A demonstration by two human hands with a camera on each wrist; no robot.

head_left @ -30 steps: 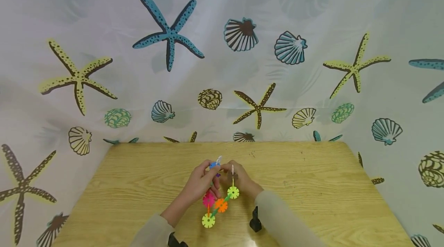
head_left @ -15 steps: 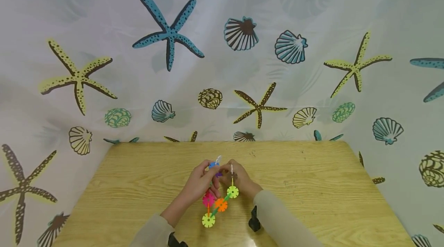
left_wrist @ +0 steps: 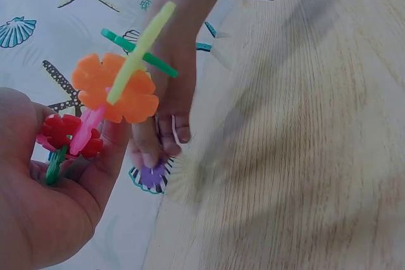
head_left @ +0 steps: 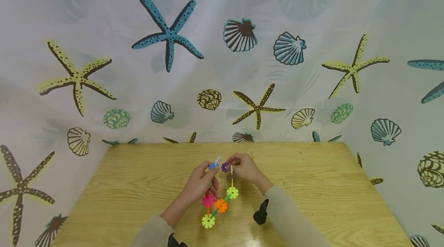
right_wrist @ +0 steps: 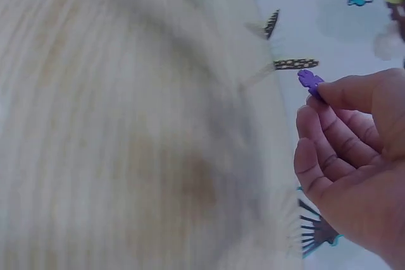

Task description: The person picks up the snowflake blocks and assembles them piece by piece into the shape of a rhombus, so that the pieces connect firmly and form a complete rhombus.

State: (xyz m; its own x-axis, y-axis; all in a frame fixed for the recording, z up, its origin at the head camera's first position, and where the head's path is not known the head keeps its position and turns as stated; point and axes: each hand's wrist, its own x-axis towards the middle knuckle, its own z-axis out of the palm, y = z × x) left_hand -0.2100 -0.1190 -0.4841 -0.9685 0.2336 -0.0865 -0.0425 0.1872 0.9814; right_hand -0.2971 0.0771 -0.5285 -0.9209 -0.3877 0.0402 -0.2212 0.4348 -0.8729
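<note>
My left hand point(head_left: 201, 181) grips a chain of interlocking notched plastic discs, its fingertips at a blue disc point(head_left: 213, 165) with a whitish disc point(head_left: 218, 160) on top. Below the palm the chain bends round through a pink disc point(head_left: 208, 200), a yellow disc point(head_left: 208, 221) and an orange disc point(head_left: 221, 205). In the left wrist view a red disc point(left_wrist: 58, 132) and a green disc point(left_wrist: 56, 165) lie by the palm. Just right of the blue disc, my right hand point(head_left: 245, 168) pinches a loose purple disc point(right_wrist: 310, 82) between thumb and forefinger, the other fingers curling underneath.
The wooden table point(head_left: 145, 177) spreads below both hands. Behind and at both sides hangs a white cloth point(head_left: 222, 66) printed with starfish and shells. A black wrist strap piece point(head_left: 261, 212) sits at the right sleeve point(head_left: 291, 216).
My right hand has drawn back from the left fingertips, right and slightly away, taking the purple disc off from beside the blue one. The left hand and chain stay nearly still.
</note>
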